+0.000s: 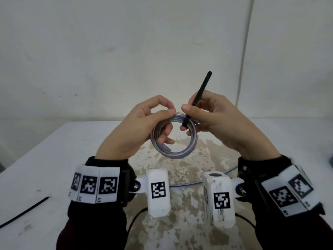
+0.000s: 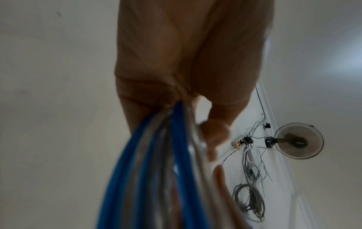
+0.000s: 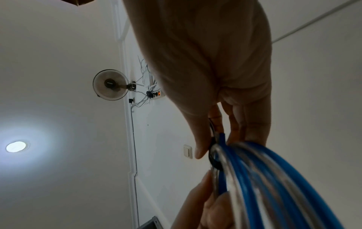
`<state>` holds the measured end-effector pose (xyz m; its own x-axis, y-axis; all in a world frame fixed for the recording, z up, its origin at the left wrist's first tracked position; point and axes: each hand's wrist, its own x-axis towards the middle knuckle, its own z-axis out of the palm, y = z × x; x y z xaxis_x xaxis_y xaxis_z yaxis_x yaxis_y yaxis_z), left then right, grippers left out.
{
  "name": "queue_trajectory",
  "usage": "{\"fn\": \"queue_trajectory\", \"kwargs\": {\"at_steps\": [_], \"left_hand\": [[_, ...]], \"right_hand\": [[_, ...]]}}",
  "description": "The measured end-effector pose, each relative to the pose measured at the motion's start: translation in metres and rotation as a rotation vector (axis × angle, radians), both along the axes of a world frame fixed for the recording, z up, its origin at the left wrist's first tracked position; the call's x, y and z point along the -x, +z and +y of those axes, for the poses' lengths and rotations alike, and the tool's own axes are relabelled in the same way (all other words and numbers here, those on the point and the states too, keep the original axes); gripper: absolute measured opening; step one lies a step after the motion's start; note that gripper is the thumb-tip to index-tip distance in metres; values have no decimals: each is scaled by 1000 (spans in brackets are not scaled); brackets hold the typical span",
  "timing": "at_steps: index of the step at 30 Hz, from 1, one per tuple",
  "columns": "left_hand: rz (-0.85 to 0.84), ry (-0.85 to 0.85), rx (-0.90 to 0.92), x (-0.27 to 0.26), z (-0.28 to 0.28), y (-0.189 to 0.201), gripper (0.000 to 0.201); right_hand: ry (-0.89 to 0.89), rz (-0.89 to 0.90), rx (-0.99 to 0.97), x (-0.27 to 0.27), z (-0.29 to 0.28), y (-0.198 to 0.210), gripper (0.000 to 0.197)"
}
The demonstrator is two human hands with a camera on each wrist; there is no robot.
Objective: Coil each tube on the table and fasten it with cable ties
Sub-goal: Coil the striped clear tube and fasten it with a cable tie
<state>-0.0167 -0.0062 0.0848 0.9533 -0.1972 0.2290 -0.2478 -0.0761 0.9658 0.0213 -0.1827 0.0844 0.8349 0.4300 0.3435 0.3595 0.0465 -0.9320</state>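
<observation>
Holding the coiled tube (image 1: 174,137) in the air above the middle of the table (image 1: 54,150), my left hand (image 1: 142,127) pinches its upper left turns between thumb and fingers. My right hand (image 1: 214,120) pinches the black cable tie (image 1: 199,94) wrapped round the coil's top, tail pointing up. Another cable tie (image 1: 25,212) lies near the table's left edge.

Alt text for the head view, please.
Two hands hold a coiled clear-and-blue tube above a stained white table; the left hand grips the coil while the right hand pinches a black cable tie looped around it, tail pointing up.
</observation>
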Motion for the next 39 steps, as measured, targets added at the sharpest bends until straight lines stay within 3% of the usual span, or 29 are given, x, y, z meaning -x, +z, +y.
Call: {"fn": "queue_trajectory", "kwargs": {"at_steps": [5, 11, 18, 20, 23, 25, 31, 39], "left_hand": [[96, 49, 56, -4, -18, -2, 9], [-48, 164, -29, -5, -36, -10, 25], [-119, 249, -123, -3, -44, -16, 28], [-94, 240, -2, -4, -49, -18, 26], [-97, 296, 244, -8, -57, -19, 27], [-106, 308, 353, -13, -66, -19, 26], [-160, 240, 304, -25, -138, -28, 20], [88, -2, 65, -50, -228, -60, 31]], "right_hand": [[5, -9, 20, 0, 8, -3, 16], [-248, -198, 120, -7, -2, -3, 21], [-382, -218, 127, -18, 2, -13, 29], [-282, -126, 91, -16, -3, -10, 29], [14, 90, 152, -5, -25, 1, 30], [90, 101, 196, 6, -43, 1, 24], [-108, 135, 55, 21, -110, -15, 25], [-492, 252, -37, 48, -234, -51, 15]]}}
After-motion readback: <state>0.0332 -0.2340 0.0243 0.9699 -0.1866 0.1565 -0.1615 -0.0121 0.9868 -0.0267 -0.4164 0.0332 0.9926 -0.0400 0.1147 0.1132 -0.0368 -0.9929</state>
